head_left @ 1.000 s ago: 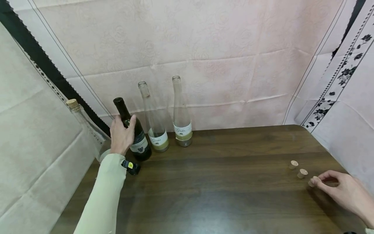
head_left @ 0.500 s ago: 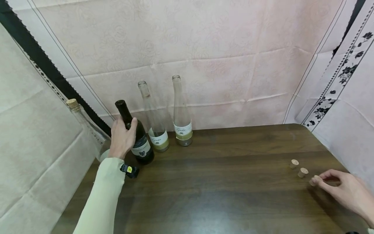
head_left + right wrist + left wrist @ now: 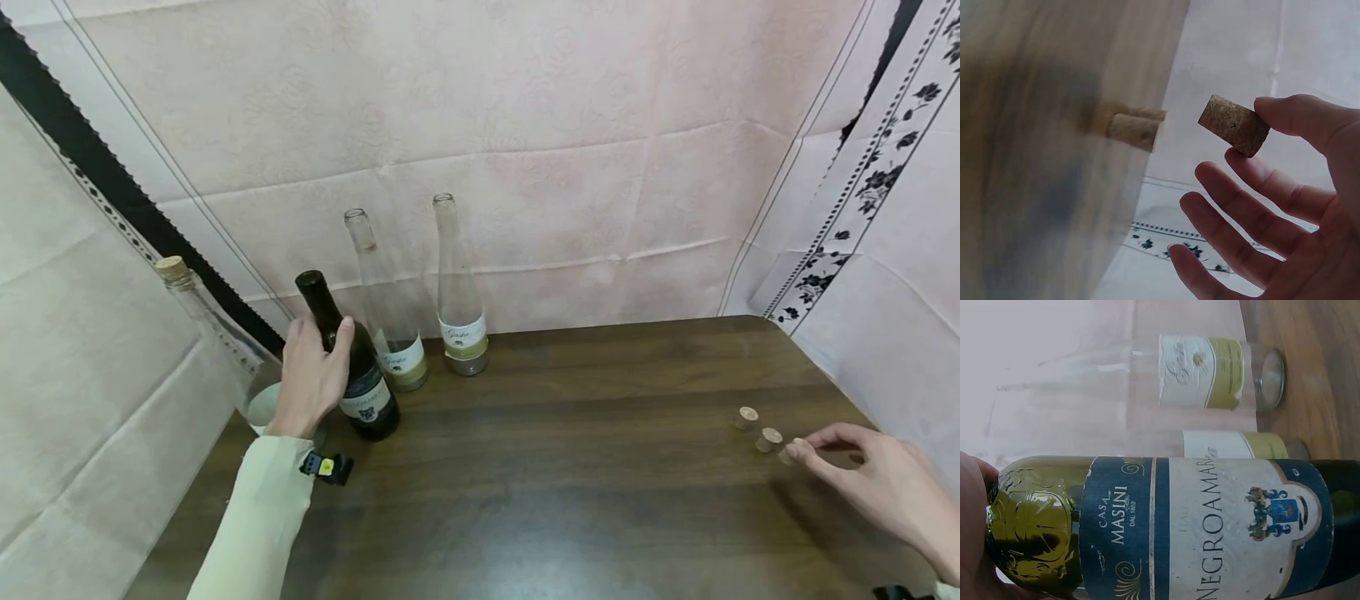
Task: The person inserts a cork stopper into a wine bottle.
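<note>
My left hand (image 3: 307, 379) grips a dark green wine bottle (image 3: 369, 404) around its shoulder. The bottle leans slightly, and its blue and white label (image 3: 1204, 531) fills much of the left wrist view. At the right, my right hand (image 3: 873, 475) pinches a cork (image 3: 1234, 125) between thumb and index finger; the other fingers are loosely spread. That cork appears held off the tabletop. Two more corks, a farther one (image 3: 746, 418) and a nearer one (image 3: 768, 440), stand on the table beside this hand.
Two uncorked clear bottles, one left (image 3: 402, 362) and one right (image 3: 463, 337), stand along the back of the wooden table (image 3: 570, 467). A corked clear bottle (image 3: 187, 292) stands at the far left, partly behind my left hand. Pale cloth (image 3: 562, 167) hangs behind.
My left hand has drawn the wine bottle a little toward me, away from the clear bottles. The right hand, still pinching the cork, has risen slightly. The view has shifted a bit.
</note>
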Demonstrator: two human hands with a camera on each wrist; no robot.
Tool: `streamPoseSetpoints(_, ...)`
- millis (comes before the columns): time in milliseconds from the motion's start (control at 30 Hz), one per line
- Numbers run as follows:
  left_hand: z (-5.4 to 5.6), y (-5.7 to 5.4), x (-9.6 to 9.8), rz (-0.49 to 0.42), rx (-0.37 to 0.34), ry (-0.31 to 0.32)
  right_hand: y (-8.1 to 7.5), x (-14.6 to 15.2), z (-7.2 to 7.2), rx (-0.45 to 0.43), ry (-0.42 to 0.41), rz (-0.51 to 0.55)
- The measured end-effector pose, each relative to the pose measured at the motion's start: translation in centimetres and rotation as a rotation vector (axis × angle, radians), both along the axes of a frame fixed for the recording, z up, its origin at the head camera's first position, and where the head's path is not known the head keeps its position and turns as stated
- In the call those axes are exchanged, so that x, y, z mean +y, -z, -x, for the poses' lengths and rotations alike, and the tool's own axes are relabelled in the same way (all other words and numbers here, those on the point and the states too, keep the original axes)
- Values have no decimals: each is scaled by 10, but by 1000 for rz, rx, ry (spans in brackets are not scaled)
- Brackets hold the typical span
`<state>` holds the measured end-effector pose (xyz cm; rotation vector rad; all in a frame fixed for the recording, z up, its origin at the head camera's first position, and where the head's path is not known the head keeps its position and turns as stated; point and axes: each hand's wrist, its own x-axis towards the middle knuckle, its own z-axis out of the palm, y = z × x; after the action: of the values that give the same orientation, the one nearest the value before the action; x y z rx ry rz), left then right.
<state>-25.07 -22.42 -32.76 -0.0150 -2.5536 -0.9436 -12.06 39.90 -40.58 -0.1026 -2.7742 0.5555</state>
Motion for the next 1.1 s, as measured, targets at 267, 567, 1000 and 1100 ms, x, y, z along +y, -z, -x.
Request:
streamPoseSetpoints(267, -13, 2, 14, -4, 31, 18, -14, -13, -2, 38, -19, 20)
streamPoseSetpoints(567, -26, 7, 35, -21, 81, 81, -32, -28, -3, 73, -72, 61)
streamPoseSetpoints(1000, -45, 14, 72, -74, 149, 151, -63, -64, -3, 117, -124, 72)
streamPoseSetpoints(1100, -50, 14, 80, -72, 154, 186, -69, -75, -3, 120, -135, 79)
